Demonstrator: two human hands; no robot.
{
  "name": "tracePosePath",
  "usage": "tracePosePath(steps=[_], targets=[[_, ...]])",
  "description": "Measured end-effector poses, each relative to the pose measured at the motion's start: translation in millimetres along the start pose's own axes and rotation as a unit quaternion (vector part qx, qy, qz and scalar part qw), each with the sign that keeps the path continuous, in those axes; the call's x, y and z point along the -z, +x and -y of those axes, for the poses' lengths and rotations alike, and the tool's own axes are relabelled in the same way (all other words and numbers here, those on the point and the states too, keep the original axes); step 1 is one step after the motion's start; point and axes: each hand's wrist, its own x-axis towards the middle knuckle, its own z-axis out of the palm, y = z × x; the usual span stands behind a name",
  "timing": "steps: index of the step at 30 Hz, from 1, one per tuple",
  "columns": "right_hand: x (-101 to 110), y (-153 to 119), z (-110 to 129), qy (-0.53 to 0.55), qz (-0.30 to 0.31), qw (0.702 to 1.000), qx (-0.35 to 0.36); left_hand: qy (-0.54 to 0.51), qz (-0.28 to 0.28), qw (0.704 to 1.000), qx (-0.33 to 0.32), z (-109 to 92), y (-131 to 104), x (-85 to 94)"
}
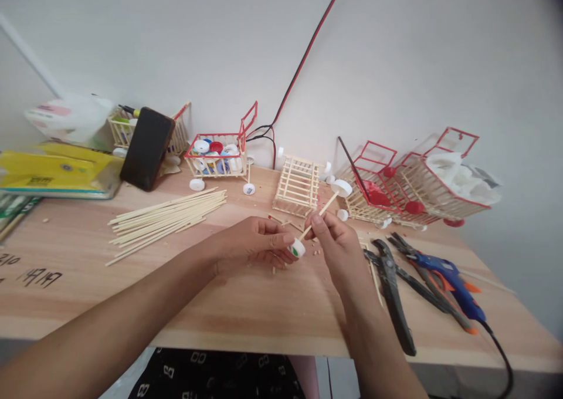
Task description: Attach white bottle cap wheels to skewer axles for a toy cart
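A thin wooden stick [321,212] slants up to the right, with a white bottle cap [341,188] on its upper end and a white cap with a green mark [297,248] at its lower end. My right hand [335,240] pinches the stick between thumb and fingers. The fingers of my left hand [268,240] are closed on the lower cap. Behind my hands, a small stick frame [297,186] with white caps lies on the wooden table [246,323].
Loose sticks [167,220] lie at the left, near a leaning phone [147,148]. A cart of caps [216,155] stands at the wall, more stick carts [453,182] at the right. Pliers [393,299] and a blue glue gun [453,281] lie right of my hands.
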Motion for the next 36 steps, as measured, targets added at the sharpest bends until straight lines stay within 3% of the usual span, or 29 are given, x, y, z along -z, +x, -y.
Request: tracePosePath(steps=[6,15,22,36], targets=[[-1,-1,5,-0.017,-0.008,1.0,0.021,-0.009,-0.007,1.0,-0.012,1,-2,0.5],[-2,-6,10,-0.105,-0.032,0.989,0.099,0.084,-0.002,0.996,-0.04,-1,2,9.0],[-1,-9,14,-0.141,-0.034,0.98,0.139,0.09,0.002,0.994,-0.059,0,4,10.2],[-2,-7,10,-0.201,-0.031,0.956,0.212,0.153,-0.052,0.981,-0.112,-2,6,11.8]])
